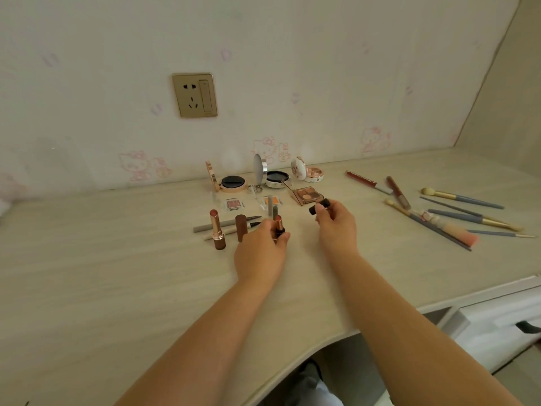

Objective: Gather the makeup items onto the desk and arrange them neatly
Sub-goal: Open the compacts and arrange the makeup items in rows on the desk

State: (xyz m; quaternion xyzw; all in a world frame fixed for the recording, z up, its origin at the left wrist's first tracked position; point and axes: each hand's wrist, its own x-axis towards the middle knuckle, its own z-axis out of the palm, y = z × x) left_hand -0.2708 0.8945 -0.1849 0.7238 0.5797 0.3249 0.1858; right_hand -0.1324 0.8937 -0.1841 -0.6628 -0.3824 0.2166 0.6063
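- Your left hand [260, 244] grips an uncapped lipstick [279, 224] upright, fingers and thumb curled round its lower barrel, bullet pointing up, just above the table [117, 273].
- Your right hand [336, 224] pinches a dark lipstick cap [319, 206] between thumb and fingertips, held level and clear of the table. The two hands are apart; cap and lipstick do not touch.
- To the left of your left hand, a second uncapped lipstick [217, 230] stands upright, with its brown cap [241, 227] standing just beside it.
- Two slim pencils [225, 225] lie flat behind those, partly hidden by your left hand.
- In the back row near the wall, three open compacts sit side by side: a rose-gold cushion compact [231, 183], a silver compact [275, 178] and a white compact [307, 172].
- In front of them lie two small clear pans [234, 204] and a brown eyeshadow palette [306, 194].
- To the right, well apart from your hands, two lip gloss tubes [380, 186] and a loose cluster of makeup brushes [456, 215] lie at crossing angles, not aligned.
- A wall socket [194, 95] is mounted above the row.
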